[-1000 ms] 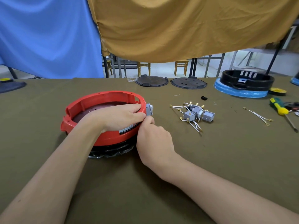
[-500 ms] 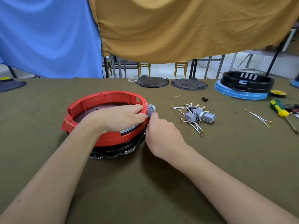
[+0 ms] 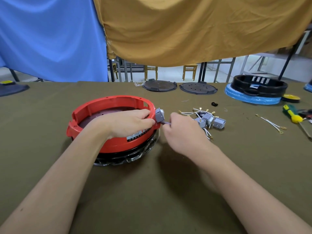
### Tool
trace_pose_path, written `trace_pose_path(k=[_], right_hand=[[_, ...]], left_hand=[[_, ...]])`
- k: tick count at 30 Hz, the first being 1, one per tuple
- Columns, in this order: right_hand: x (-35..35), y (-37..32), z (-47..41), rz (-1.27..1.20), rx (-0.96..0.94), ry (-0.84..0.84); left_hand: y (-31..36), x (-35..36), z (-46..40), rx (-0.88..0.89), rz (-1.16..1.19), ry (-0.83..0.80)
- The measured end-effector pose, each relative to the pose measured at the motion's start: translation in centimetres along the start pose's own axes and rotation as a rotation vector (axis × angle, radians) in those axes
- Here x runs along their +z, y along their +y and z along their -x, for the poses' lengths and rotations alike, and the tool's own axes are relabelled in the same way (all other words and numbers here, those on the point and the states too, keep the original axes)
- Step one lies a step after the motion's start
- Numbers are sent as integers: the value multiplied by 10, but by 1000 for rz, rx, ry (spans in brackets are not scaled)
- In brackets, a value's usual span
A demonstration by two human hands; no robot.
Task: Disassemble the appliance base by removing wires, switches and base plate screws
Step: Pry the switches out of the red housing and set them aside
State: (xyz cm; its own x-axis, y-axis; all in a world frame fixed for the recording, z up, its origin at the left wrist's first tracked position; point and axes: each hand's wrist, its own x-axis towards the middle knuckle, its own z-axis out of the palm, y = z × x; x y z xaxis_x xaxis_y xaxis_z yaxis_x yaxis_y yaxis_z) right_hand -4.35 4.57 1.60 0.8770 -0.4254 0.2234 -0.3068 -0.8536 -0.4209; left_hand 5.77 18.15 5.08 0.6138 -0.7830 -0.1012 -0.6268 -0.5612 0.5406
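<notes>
A round red appliance base (image 3: 94, 112) lies on the olive table, on a black part wrapped in clear film (image 3: 135, 157). My left hand (image 3: 130, 122) grips its right rim, thumb outside, fingers inside. A grey switch (image 3: 159, 116) sticks out of the rim's right side. My right hand (image 3: 183, 130) is just right of it and pinches a thin grey strip (image 3: 166, 122) that runs from the switch. A heap of removed grey switches with white wires (image 3: 208, 119) lies right of my right hand.
Two dark round plates (image 3: 159, 85) (image 3: 198, 87) lie at the table's far edge. A black ring on a blue-wrapped base (image 3: 256, 92) stands far right, with a yellow tape roll (image 3: 291, 97), a green-yellow screwdriver (image 3: 291, 113) and a loose white wire (image 3: 271, 123).
My right hand has moved right, away from the red rim, drawing a thin grey strip out from the switch. The switch sticks out further. My left hand keeps its grip.
</notes>
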Motion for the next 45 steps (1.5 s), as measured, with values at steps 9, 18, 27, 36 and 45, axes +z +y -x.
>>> trace_pose_path(k=[9,18,27,36,45], right_hand=[[-25,24,-20,-161,142,-3],[5,14,-20,-497,-180,97],[-6,33,-31,-865,95,272],[-45,89,-45,-905,454,560],[-47,98,-42,-443,430,11]], left_hand=[[-6,0,-1,14,28,-13],[-2,1,3,99,59,-50],[-2,8,9,228,-340,345],[-7,15,5,253,-717,607],[-9,20,5,270,-558,645]])
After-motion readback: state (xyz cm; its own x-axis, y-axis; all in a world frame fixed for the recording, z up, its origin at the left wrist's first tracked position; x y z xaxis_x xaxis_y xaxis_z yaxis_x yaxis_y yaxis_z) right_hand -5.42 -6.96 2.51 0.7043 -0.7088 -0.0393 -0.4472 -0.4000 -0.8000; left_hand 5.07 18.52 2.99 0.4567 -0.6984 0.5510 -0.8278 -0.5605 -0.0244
